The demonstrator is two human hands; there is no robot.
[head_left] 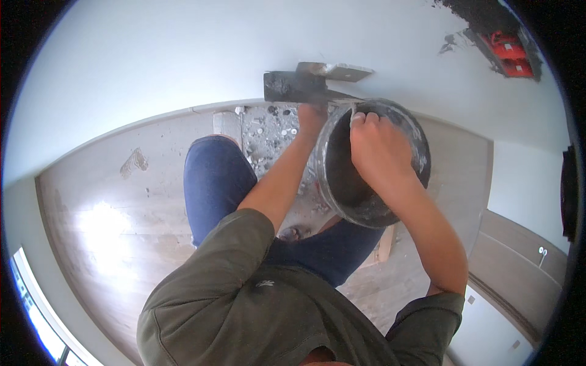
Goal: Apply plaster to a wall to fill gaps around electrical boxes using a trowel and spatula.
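Note:
A black bucket (326,161) smeared with grey paste is tilted between my knees, its mouth facing up towards me. My right hand (379,146) reaches over the opening, its fingers curled around a thin pale piece that I cannot make out. Left of the bucket's far rim, my left hand (311,119) is closed at the base of a flat tool (287,87) coated with dark grey paste; its fingertips are hidden. Just behind that tool, close to the white wall, shows a pale flat plate (348,72) with a small hole. What supports the plate is unclear.
A white wall (213,55) rises ahead. Red electrical boxes (510,55) sit in a dark patch at upper right. Grey rubble (268,137) litters the floor by the wall. A wood-coloured block (386,244) lies beside my right leg, and a brown panel (519,256) stands farther right.

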